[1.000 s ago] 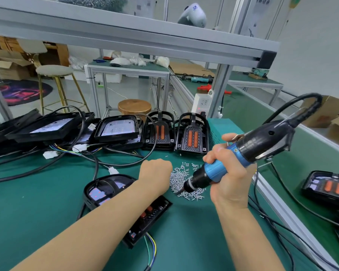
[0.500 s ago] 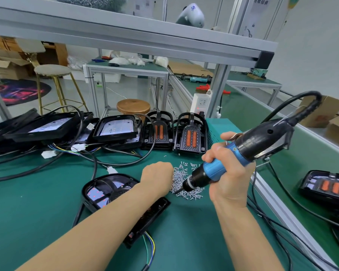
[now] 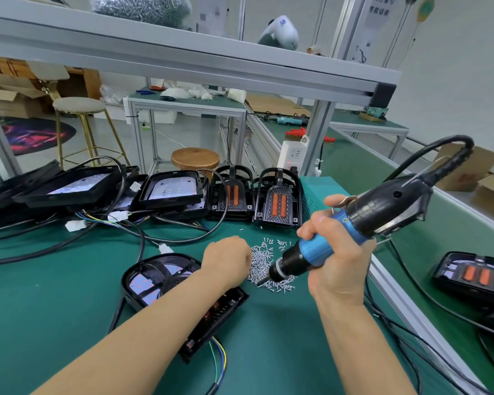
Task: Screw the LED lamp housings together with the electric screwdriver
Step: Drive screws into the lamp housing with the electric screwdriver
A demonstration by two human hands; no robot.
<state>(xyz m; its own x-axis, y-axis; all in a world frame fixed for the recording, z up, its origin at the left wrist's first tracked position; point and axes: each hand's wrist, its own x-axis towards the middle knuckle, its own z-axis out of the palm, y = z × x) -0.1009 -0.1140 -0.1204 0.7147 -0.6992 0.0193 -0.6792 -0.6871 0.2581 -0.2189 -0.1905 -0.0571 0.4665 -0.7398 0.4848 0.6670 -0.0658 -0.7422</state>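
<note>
Right hand (image 3: 335,262) clamped round the electric screwdriver (image 3: 340,235), long axis slanting down-left, bit tip in the screw pile (image 3: 268,265) on the worktop (image 3: 40,295); left hand (image 3: 226,259) nearer, fingers hidden, housing (image 3: 166,276) just left.

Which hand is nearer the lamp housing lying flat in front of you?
Left. The left hand hangs over the lamp housing's right edge, beside the screws; the right hand holds the screwdriver farther right.

Bright, even light (wide-angle edge warping)
</note>
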